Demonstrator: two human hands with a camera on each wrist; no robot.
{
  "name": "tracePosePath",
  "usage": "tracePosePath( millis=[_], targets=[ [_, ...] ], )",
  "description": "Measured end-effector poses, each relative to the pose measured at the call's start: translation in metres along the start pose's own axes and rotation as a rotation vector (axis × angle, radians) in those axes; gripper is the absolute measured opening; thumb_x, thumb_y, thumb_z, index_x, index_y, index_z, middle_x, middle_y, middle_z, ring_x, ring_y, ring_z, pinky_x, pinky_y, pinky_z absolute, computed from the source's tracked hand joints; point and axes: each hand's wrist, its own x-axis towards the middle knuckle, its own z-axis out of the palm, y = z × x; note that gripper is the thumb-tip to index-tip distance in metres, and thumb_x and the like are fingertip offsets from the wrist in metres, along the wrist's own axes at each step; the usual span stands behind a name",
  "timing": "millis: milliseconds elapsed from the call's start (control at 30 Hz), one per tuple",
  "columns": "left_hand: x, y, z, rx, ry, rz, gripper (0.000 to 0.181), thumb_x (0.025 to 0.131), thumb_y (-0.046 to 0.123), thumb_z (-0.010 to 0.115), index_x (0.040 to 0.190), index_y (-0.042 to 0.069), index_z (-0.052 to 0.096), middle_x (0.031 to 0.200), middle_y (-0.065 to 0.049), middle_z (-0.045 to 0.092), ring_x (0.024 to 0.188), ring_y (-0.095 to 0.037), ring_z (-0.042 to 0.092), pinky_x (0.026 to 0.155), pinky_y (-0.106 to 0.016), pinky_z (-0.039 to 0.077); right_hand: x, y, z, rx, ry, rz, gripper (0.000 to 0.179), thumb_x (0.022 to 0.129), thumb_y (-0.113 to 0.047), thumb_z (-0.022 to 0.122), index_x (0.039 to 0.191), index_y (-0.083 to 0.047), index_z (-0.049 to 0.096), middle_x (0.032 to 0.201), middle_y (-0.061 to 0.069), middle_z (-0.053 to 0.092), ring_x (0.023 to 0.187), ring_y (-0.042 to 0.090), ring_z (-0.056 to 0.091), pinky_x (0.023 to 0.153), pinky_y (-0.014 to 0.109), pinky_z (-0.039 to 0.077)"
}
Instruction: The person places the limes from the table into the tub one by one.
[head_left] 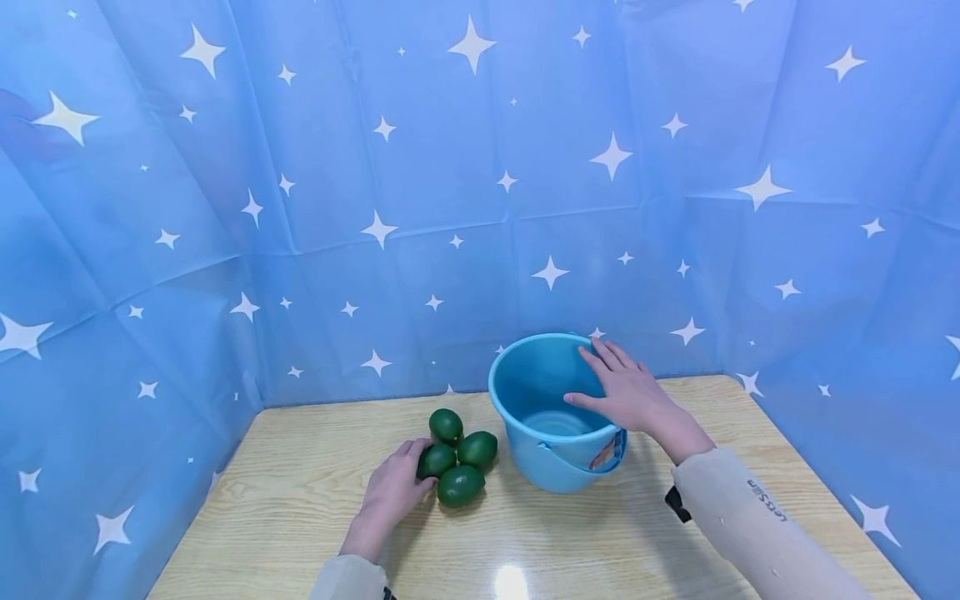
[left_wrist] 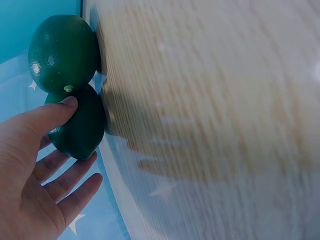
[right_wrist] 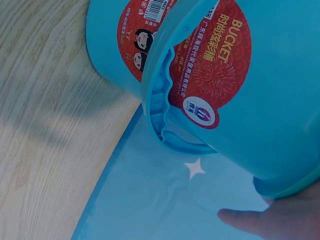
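Observation:
Several dark green limes sit clustered on the wooden table left of a blue bucket (head_left: pixel 558 467). My left hand (head_left: pixel 396 487) holds the leftmost lime (head_left: pixel 437 460) between thumb and fingers. In the left wrist view the thumb lies over that lime (left_wrist: pixel 82 127), the fingers spread behind it, and another lime (left_wrist: pixel 64 52) abuts it. Close around are a back lime (head_left: pixel 446 425), a right lime (head_left: pixel 477 449) and a front lime (head_left: pixel 461 486). My right hand (head_left: pixel 626 392) lies over the bucket's right rim, fingers extended. The bucket stands upright, nothing visible inside.
The bucket's handle (right_wrist: pixel 159 110) hangs down its outside by a red label (right_wrist: pixel 212 65). The wooden table (head_left: pixel 315 500) ends at a blue curtain (head_left: pixel 420 275) with white stars behind and on both sides.

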Motion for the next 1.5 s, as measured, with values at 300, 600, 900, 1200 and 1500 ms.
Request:
tracePosePath(
  millis=[300, 600, 900, 1200, 1500],
  targets=[
    [-0.0012, 0.0004, -0.0017, -0.003, -0.004, -0.007, 0.056, 0.084, 0.024, 0.081, 0.134, 0.015, 0.058, 0.127, -0.011, 0.063, 0.111, -0.032, 0.066, 0.089, -0.050, 0.057, -0.0006, -0.0006, 0.0003, -0.001, 0.001, 0.001, 0.092, 0.091, -0.064, 0.057, 0.158, -0.008, 0.027, 0.165, 0.023, 0.016, 0.151, 0.048, 0.014, 0.112, 0.077, 0.020],
    [-0.0023, -0.0010, -0.0023, 0.003, -0.005, -0.019, 0.055, 0.084, 0.024, 0.081, 0.133, 0.015, 0.058, 0.127, -0.011, 0.063, 0.111, -0.032, 0.066, 0.089, -0.050, 0.057, -0.0010, -0.0007, 0.0001, -0.002, 0.002, 0.001, 0.091, 0.092, -0.064, 0.057, 0.157, -0.007, 0.027, 0.165, 0.023, 0.017, 0.151, 0.048, 0.014, 0.113, 0.077, 0.020],
    [-0.0008, -0.0028, -0.0024, 0.013, 0.006, -0.004, 0.055, 0.083, 0.023, 0.081, 0.132, 0.014, 0.058, 0.126, -0.011, 0.064, 0.111, -0.032, 0.066, 0.090, -0.050, 0.057, -0.0006, -0.0006, -0.0001, -0.001, 0.002, 0.002, 0.091, 0.092, -0.063, 0.057, 0.157, -0.007, 0.027, 0.165, 0.023, 0.017, 0.151, 0.048, 0.014, 0.113, 0.077, 0.020],
    [-0.0009, -0.0017, -0.0048, 0.013, -0.001, -0.016, 0.055, 0.084, 0.023, 0.081, 0.133, 0.013, 0.058, 0.128, -0.012, 0.063, 0.113, -0.033, 0.065, 0.091, -0.052, 0.057, -0.0005, 0.0001, -0.0005, 0.003, -0.002, 0.001, 0.092, 0.092, -0.063, 0.057, 0.158, -0.007, 0.027, 0.165, 0.023, 0.016, 0.151, 0.048, 0.013, 0.113, 0.077, 0.019],
    [-0.0004, -0.0012, -0.0080, 0.003, 0.001, -0.036, 0.056, 0.084, 0.024, 0.081, 0.134, 0.014, 0.058, 0.129, -0.011, 0.062, 0.115, -0.033, 0.064, 0.093, -0.052, 0.056, -0.0011, -0.0005, -0.0009, 0.002, -0.003, 0.000, 0.091, 0.092, -0.063, 0.056, 0.158, -0.007, 0.026, 0.165, 0.023, 0.015, 0.151, 0.048, 0.012, 0.113, 0.077, 0.019]
  ],
)
